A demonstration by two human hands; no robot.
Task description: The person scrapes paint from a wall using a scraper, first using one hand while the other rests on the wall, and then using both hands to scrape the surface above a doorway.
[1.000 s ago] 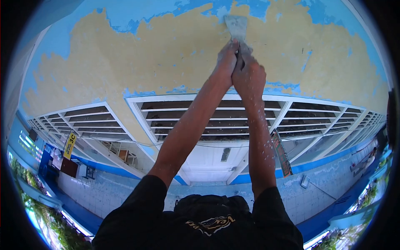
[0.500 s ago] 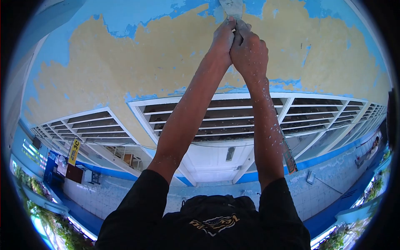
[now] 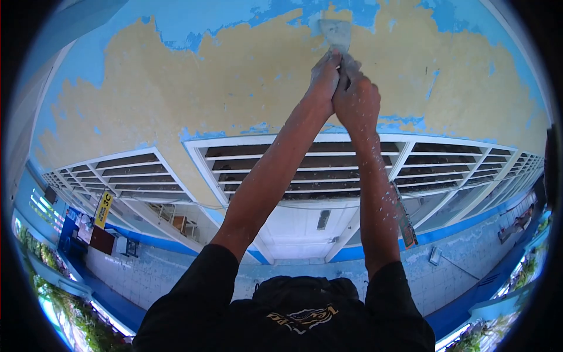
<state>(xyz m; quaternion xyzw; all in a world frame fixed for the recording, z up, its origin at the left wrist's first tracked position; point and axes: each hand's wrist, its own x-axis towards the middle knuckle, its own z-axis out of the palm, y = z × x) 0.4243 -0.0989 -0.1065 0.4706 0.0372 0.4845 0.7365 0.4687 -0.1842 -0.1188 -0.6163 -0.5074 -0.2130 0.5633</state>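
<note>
A paint scraper (image 3: 336, 34) with a wide pale blade points upward against the wall, at the border of blue paint and bare yellowish surface. My left hand (image 3: 324, 76) is closed around its lower part. Pressed beside it, my right hand (image 3: 359, 97) grips the same tool, and the handle is mostly hidden by the fingers. The wall (image 3: 234, 82) has a large yellowish area with ragged blue paint (image 3: 187, 23) along its upper edge. Pale flakes speckle my right forearm.
Below the scraped area runs a white-framed louvred window (image 3: 316, 167), with a white door (image 3: 296, 229) beneath. A yellow sign (image 3: 103, 209) hangs at left. On the tiled floor far below, a long-handled tool (image 3: 435, 256) lies at right. Plants (image 3: 79, 314) line the lower left.
Both hands and the scraper have moved down the wall. The whole blade now shows, with a small yellowish patch above it where blue paint lies around.
</note>
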